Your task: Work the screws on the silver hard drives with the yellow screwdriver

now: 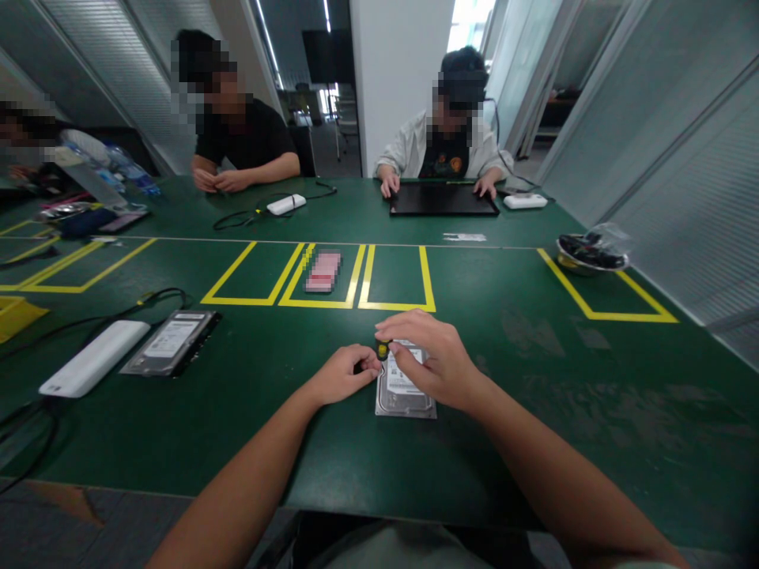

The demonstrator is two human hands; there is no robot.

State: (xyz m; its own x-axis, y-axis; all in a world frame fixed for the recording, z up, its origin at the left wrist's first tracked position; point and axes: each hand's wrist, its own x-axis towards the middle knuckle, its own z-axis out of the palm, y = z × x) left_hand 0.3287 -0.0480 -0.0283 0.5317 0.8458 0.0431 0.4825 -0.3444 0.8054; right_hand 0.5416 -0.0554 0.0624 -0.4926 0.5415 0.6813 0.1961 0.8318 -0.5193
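Note:
A silver hard drive [409, 403] with a white label lies flat on the green table in front of me. My right hand [430, 356] arches over it, thumb and fingers closed around a screwdriver [383, 348] whose black and yellow handle is seen nearly end on. The shaft and tip of the screwdriver are hidden. At the drive's left edge my left hand [349, 374] has its thumb and fingertips pinched together, just below the screwdriver handle. What lies between those fingertips does not show.
A second hard drive [171, 344] lies at left beside a white power bank [95, 358] with black cables. Yellow tape marks rectangles; one holds a pink phone [323, 272]. A bowl [590, 257] of dark items stands right. Across the table, one person holds a black panel [443, 199].

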